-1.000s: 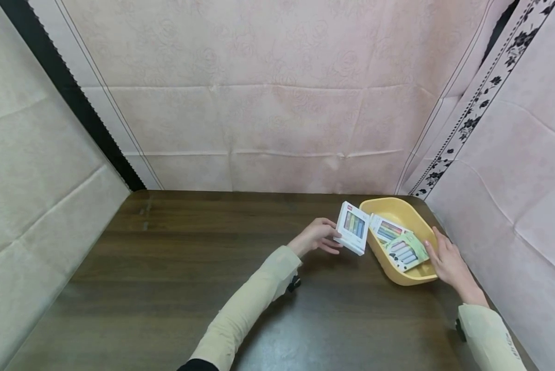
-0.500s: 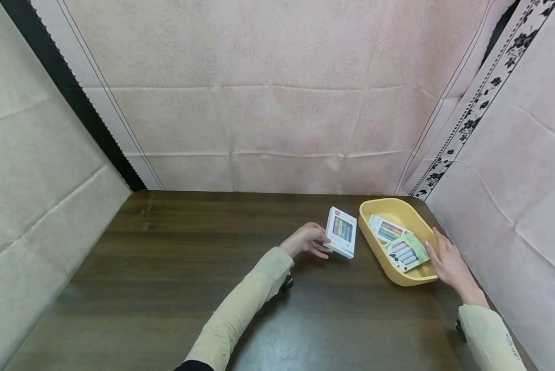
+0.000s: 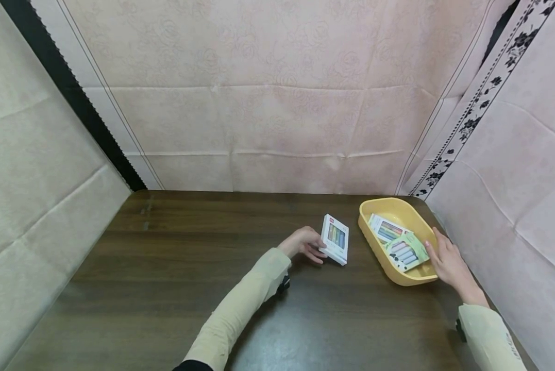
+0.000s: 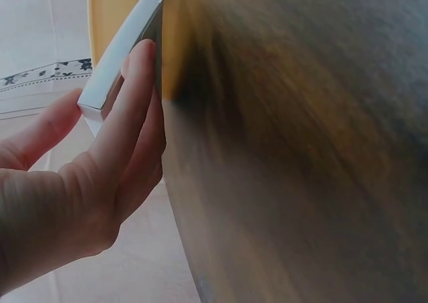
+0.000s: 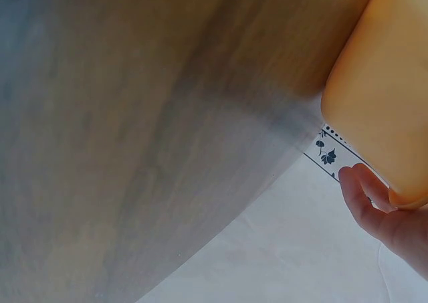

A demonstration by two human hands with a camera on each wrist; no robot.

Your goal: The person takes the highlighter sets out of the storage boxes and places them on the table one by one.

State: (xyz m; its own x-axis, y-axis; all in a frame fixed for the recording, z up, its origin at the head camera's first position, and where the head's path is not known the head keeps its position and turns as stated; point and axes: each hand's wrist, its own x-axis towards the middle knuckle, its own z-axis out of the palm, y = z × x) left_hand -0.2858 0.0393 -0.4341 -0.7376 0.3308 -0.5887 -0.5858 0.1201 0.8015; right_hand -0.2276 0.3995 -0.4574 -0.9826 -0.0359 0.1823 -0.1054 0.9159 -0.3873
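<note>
Between thumb and fingers, my left hand (image 3: 303,243) pinches a flat white box (image 3: 336,238) by its left side. Through the box's window show coloured, pen-like sticks. In the left wrist view its narrow white edge (image 4: 124,55) is in sight, thumb on one side and fingers on the other. To its right stands a yellow plastic basket (image 3: 388,206). My right hand (image 3: 452,265) holds the basket's right rim, thumb on the inner side. The right wrist view has its fingers (image 5: 364,206) curled against the outer wall. Inside lie another white box (image 3: 383,225) and a green panda-printed box (image 3: 407,252).
The dark wooden table (image 3: 189,268) runs left and forward of the hands. A pale cloth wall (image 3: 258,129) rises behind its far edge. Another cloth wall (image 3: 514,180), with a black floral strip, stands close beside the basket and my right hand.
My left hand has carried the white box left, away from the basket's rim, and slightly lower toward the table. My right hand and the basket have stayed put.
</note>
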